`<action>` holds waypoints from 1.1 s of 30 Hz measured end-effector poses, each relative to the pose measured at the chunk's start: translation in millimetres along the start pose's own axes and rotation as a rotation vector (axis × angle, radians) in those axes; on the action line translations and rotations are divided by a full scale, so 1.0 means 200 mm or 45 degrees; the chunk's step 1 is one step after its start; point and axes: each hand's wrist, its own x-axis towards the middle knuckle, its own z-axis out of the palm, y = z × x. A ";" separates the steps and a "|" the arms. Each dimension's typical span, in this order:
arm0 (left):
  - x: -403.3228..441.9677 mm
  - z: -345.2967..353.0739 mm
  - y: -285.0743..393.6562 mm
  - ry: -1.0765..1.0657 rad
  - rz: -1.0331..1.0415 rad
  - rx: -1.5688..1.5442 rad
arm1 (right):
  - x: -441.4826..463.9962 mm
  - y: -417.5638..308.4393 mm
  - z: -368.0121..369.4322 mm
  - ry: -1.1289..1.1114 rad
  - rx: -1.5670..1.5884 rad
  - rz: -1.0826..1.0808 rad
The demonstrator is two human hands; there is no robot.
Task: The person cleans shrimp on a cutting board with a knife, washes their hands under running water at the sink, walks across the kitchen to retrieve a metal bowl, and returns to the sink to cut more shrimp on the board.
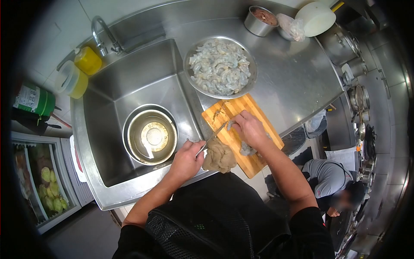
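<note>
My left hand (187, 159) is closed around the handle of a thin knife (215, 133), whose blade reaches over the wooden cutting board (271, 129). Pinched in my right hand (250, 128) is a grey raw shrimp (230, 125), right at the knife's tip. More raw shrimp (247, 150) lie on the board, partly hidden under my right wrist. Dark scraps (218, 113) are on the board's far left part. A crumpled brown cloth (219, 156) rests at the board's left edge, beside my left hand. Just beyond the board stands a round metal bowl (253, 80) heaped with raw shrimp.
On the left is a steel sink (101, 142) with a pot of water (126, 134) in it and a faucet (101, 34) behind. A metal container (257, 28) of reddish-brown food stands at the back. Another person (330, 179) bends over at the right.
</note>
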 end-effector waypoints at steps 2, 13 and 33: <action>-0.01 0.01 0.01 -0.024 -0.022 0.003 | 0.00 0.00 0.01 0.019 0.013 0.007; -0.02 0.04 0.03 -0.019 -0.067 0.085 | -0.01 0.01 0.02 0.127 0.077 -0.003; 0.03 0.05 0.00 0.045 -0.059 0.044 | -0.02 -0.09 -0.08 -0.142 0.165 0.258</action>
